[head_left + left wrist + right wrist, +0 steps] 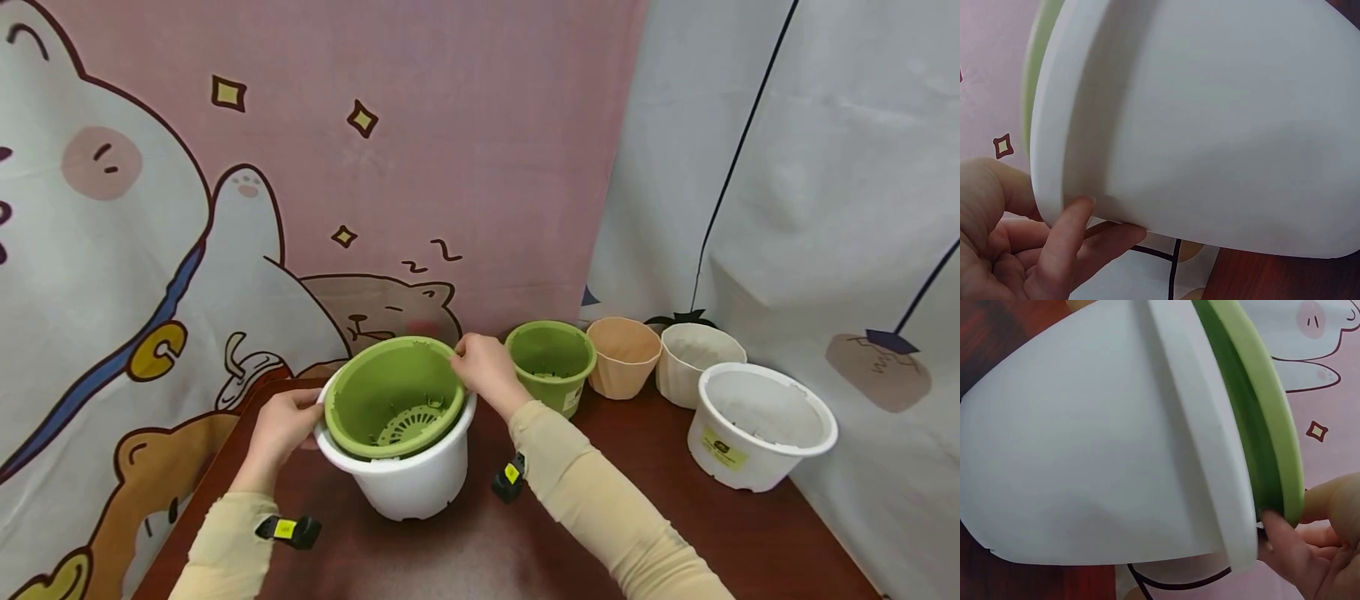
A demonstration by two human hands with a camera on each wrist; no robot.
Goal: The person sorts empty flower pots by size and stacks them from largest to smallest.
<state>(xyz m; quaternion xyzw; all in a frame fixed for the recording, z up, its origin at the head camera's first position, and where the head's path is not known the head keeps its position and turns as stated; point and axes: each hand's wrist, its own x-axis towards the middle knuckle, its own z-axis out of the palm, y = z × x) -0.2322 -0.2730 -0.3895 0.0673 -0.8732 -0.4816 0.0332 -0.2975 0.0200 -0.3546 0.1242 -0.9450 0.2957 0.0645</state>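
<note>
A green plastic flower pot (pixel 390 383) sits inside a larger white flower pot (pixel 414 490) on the table. It is tilted, its right side standing higher above the white rim. My left hand (pixel 281 429) holds the white pot by the left side of its rim; in the left wrist view the fingers (pixel 1066 240) curl under that rim. On the opposite side, my right hand (pixel 486 367) pinches the green pot's rim. The right wrist view shows a gap there between the green rim (pixel 1285 444) and the white rim (pixel 1210 437).
Along the back right stand another green pot (pixel 551 354), a peach pot (pixel 622 354), a cream fluted pot (pixel 697 354) and a white pot with a yellow label (pixel 750 458). The dark red table (pixel 570 533) meets printed cloth (pixel 480 167) behind.
</note>
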